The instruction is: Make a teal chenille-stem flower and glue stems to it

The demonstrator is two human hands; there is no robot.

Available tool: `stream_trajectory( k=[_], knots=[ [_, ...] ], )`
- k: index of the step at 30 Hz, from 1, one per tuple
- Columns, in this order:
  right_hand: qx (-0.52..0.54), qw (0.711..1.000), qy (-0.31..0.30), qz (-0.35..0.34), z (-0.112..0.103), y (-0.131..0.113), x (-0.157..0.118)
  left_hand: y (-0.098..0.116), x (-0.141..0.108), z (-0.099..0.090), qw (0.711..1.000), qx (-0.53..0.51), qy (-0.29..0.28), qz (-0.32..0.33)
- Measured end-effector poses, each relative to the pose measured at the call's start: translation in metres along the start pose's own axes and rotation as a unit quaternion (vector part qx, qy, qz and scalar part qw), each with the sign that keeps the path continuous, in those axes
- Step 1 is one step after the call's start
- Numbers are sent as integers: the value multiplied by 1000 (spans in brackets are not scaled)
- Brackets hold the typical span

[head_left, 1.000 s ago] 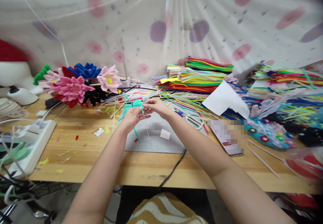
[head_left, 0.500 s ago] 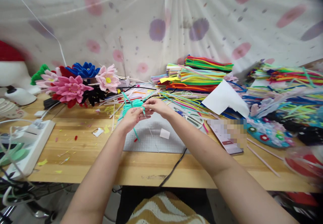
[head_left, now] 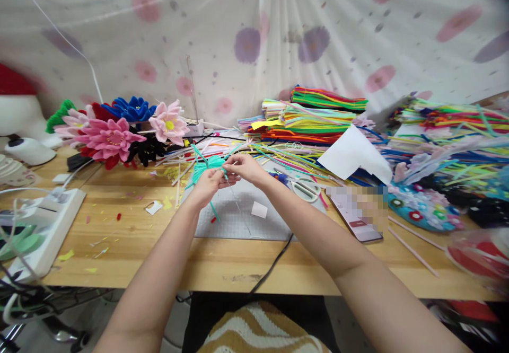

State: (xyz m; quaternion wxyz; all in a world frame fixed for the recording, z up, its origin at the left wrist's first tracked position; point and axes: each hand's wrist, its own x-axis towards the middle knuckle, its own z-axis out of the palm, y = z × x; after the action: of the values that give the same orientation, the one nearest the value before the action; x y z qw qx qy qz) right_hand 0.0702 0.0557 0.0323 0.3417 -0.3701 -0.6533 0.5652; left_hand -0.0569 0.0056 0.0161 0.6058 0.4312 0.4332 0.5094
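Wooden tabletop (head_left: pixel 99 257) bears nested cups (head_left: pixel 16 170) — hands (head_left: pixel 209 186) pinch turquoise strands (head_left: pixel 202 169).

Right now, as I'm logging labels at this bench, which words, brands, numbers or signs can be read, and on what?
No text can be read.
Phone: mostly pixelated, unreadable.
Cutting mat: any markings too small to read.
Power strip: any print too small to read.
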Motion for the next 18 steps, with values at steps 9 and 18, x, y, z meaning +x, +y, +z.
stream_trajectory(
  k=[9, 18],
  knots=[
    [-18, 1000, 16, -8, 1, -1, 2, 0, 2, 3, 1000, -1, 18, 5],
    [-30, 996, 65, -55, -1, -3, -9, 7, 9, -3, 998, 16, 57, 1]
  ],
)
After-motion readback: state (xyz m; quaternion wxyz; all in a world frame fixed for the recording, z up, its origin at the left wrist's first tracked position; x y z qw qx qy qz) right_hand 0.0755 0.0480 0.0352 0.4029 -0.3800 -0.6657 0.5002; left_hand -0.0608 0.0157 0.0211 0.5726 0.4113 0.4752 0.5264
